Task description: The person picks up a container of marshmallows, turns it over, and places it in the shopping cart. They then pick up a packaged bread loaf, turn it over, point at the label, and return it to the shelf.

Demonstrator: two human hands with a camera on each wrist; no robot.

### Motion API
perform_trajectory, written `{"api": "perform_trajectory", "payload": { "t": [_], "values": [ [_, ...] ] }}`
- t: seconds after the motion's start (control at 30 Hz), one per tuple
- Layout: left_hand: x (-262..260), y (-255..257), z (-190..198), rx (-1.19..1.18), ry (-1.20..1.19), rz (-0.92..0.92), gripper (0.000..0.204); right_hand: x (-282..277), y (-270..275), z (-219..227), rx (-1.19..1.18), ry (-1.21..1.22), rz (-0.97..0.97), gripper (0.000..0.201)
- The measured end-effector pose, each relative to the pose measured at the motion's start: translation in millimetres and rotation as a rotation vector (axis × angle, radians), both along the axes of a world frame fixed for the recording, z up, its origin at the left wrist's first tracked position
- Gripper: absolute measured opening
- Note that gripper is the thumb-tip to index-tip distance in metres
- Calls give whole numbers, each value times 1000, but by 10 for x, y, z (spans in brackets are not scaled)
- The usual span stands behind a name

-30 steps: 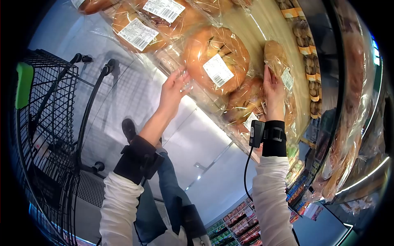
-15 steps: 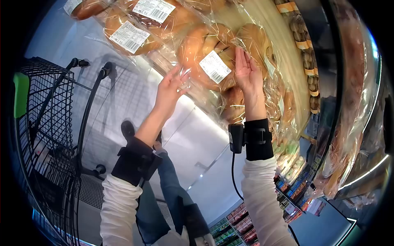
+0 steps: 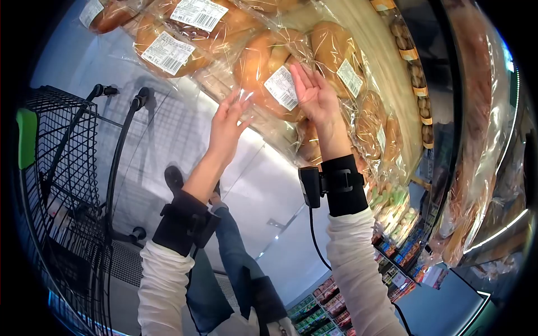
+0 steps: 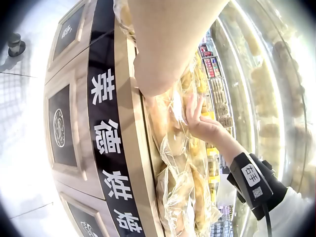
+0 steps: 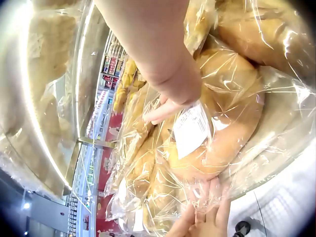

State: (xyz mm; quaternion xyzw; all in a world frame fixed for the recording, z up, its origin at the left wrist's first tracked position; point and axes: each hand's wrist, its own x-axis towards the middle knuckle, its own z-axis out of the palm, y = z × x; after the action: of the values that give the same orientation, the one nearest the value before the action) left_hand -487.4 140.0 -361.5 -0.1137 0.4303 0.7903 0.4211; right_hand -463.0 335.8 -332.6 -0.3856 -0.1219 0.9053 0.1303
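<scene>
A round brown bread point(image 3: 252, 70) in a clear plastic bag lies on the display counter, with a white label point(image 3: 281, 88) on top. At its front left edge is my left hand point(image 3: 225, 131), fingers loosely extended against the bag's plastic. My right hand point(image 3: 319, 106) reaches over the right side of the same bread, fingers straight beside the label and palm turned inward. In the right wrist view the left fingers point(image 5: 213, 197) lie at the loaf's edge. To the right is another bagged bread point(image 3: 329, 49) with its own label point(image 3: 349, 78).
More bagged breads point(image 3: 207, 42) line the counter at the upper left, and smaller bagged loaves point(image 3: 370, 120) lie at the right. A black wire shopping cart point(image 3: 61, 145) stands on the floor at left. Dark signage point(image 4: 106, 113) runs along the counter front.
My right hand has moved left from the bagged bread at the right onto the round bread's right side. That other bread now lies farther up, beside the round one. The left hand stays at the edge.
</scene>
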Motion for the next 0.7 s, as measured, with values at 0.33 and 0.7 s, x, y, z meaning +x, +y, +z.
{"api": "perform_trajectory", "payload": {
  "t": [0.33, 0.7],
  "values": [
    [48, -57, 146, -95, 3, 2, 46, 134, -166, 104, 133, 63, 68, 37],
    [265, -565, 438, -202, -2, -60, 40, 2282, 357, 345, 178, -435, -415, 49]
  ]
}}
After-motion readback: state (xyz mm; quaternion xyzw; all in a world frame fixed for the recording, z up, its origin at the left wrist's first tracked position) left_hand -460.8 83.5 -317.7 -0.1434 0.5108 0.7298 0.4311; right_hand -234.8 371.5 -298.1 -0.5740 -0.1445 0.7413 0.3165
